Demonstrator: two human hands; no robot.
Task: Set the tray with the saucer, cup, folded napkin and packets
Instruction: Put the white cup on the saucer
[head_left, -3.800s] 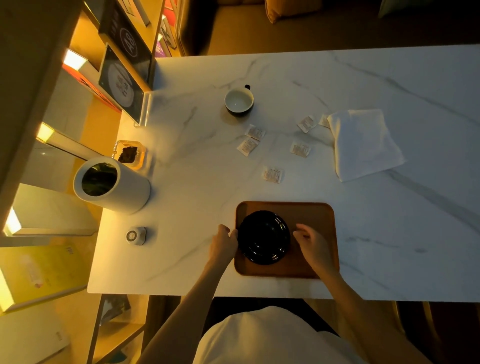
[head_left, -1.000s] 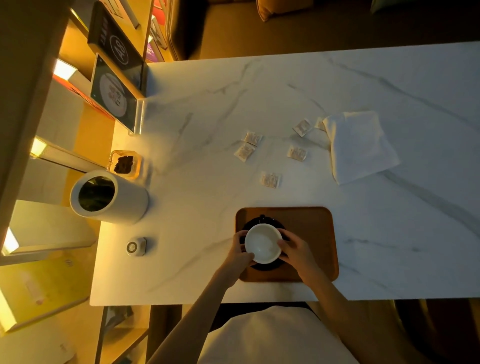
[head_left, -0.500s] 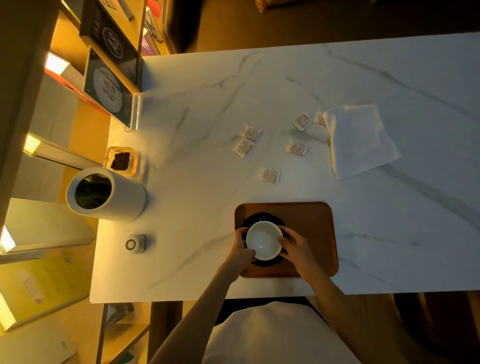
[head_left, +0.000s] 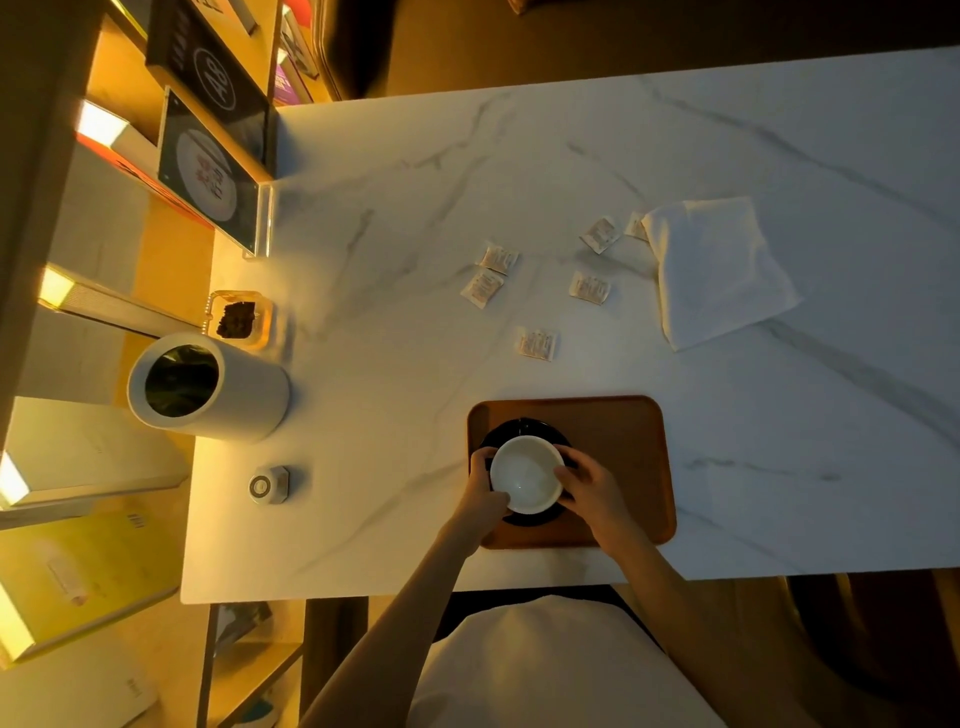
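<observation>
I have both hands (head_left: 540, 491) cupping the cup (head_left: 525, 474), seemingly seated on the saucer (head_left: 535, 518). The napkin (head_left: 719, 270) lies up-right, nearer my right hand (head_left: 595, 493).

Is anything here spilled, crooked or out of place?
Nothing is spilled or broken. The packets lie scattered loose on the table, one half tucked under the napkin. The cup sits toward the tray's left end.
</observation>
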